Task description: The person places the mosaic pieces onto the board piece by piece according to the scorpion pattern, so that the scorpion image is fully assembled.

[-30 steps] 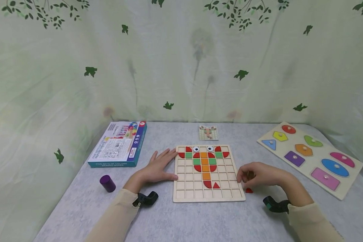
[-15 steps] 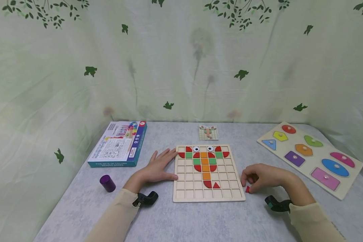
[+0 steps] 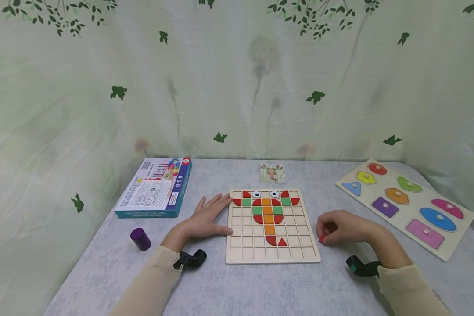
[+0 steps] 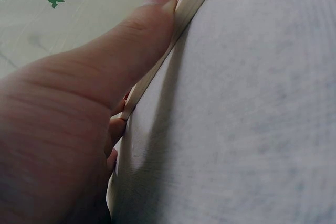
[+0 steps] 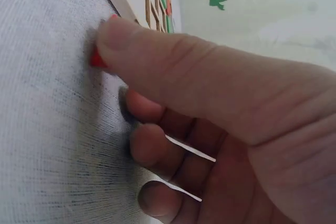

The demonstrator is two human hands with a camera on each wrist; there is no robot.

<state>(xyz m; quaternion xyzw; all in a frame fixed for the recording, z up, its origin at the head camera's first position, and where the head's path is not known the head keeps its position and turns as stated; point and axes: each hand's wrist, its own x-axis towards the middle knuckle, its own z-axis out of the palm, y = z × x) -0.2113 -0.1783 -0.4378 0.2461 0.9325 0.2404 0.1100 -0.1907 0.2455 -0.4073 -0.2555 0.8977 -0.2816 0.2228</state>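
A square wooden grid board [image 3: 237, 254] lies in the middle of the table, with red, green and orange pieces and two eye pieces set in its cells. A red triangle [image 3: 282, 242] sits near its lower middle. Along the board's left edge rests my left hand [image 3: 207, 219], fingers spread and thumb touching the rim. My right hand [image 3: 345, 227] is just beyond the board's right edge, pinching a small red piece [image 5: 97, 59] between thumb and forefinger. The thumb covers most of that piece in the right wrist view; its other fingers are curled loosely.
Behind the board lies a small pattern card [image 3: 272, 173]. A shape puzzle board with knobs [image 3: 383, 188] lies at right. At left are a flat cardboard box [image 3: 154, 188] and a purple cylinder [image 3: 140, 239]. A leaf-printed curtain [image 3: 237, 87] hangs behind the table.
My right hand first drew back slightly from the board to the red piece on the table, took it between thumb and finger, and lifted it a little. The left hand has stayed put.
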